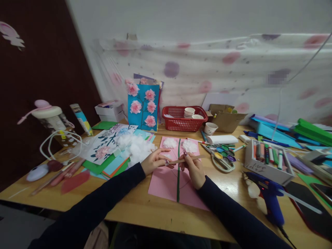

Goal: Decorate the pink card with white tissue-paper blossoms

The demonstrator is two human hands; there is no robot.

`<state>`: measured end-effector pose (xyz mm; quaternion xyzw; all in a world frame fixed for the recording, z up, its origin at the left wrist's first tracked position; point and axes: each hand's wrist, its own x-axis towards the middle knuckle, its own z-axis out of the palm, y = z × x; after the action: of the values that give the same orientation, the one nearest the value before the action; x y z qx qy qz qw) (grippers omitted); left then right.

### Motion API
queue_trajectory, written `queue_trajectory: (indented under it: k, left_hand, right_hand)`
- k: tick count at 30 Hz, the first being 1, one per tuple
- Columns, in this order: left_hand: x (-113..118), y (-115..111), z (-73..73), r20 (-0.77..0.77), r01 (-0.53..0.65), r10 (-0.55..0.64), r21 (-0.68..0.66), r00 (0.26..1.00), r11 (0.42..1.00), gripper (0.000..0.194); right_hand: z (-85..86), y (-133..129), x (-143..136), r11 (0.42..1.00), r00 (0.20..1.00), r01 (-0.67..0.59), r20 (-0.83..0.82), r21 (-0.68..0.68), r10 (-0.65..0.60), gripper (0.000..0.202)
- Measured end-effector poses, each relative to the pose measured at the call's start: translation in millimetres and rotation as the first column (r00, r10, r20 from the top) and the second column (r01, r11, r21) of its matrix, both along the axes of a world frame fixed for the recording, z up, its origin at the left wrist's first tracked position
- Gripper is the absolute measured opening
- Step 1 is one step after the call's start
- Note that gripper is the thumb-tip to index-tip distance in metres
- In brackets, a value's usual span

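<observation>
Above a pink sheet (162,185), a thin flat brown strip (198,157) stretches between my hands. My left hand (154,160) pinches its left end, and my right hand (195,169) grips it nearer the middle, thumb on top; the strip's right end sticks out past that hand. I cannot tell whether it is paper or wood. On the sheet, a green strip (178,190) runs from top to bottom like a stem, with thin drawn lines at its sides. Two white cotton tufts, one left (169,143) and one right (190,146), lie near the top.
Loose cotton (137,147) covers papers on the left. A blue card with pink flowers (143,103) stands behind, beside a red basket (178,123). On the right are scissors (221,164), a marker box (267,167) and a blue glue gun (271,199) with its red light on.
</observation>
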<state>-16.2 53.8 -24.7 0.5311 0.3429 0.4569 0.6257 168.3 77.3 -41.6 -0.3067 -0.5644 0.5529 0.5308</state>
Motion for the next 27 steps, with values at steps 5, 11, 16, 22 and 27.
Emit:
queue_trajectory:
  k: [5, 11, 16, 22, 27]
  left_hand:
    - [-3.0, 2.6, -4.5, -0.081, 0.000, 0.004, 0.058, 0.997, 0.998, 0.058]
    - [-12.1, 10.1, -2.5, -0.045, -0.157, 0.163, 0.107, 0.986, 0.982, 0.053]
    - [-21.3, 15.9, 2.7, -0.046, -0.310, 0.317, 0.109, 0.947, 0.944, 0.056]
    - [-22.3, 19.1, 0.4, -0.098, -0.357, 0.371, 0.135, 0.923, 0.924, 0.055]
    - [-23.0, 18.6, 1.7, -0.154, -0.342, 0.364, 0.152, 0.919, 0.927, 0.059]
  right_hand:
    - [0.6, -0.2, -0.4, 1.000, 1.000, 0.013, -0.005, 0.005, -0.013, 0.037]
    - [1.8, 5.6, 1.4, 0.993, 0.992, 0.117, -0.057, 0.008, -0.116, 0.036]
    - [-1.0, 9.6, 2.6, 0.978, 0.971, 0.146, 0.166, 0.147, -0.170, 0.038]
    - [-5.5, 6.9, -3.7, 0.963, 0.917, 0.027, 0.376, 0.269, -0.131, 0.037]
    - [-6.4, 7.2, -7.0, 0.961, 0.889, 0.007, 0.439, 0.276, -0.132, 0.037]
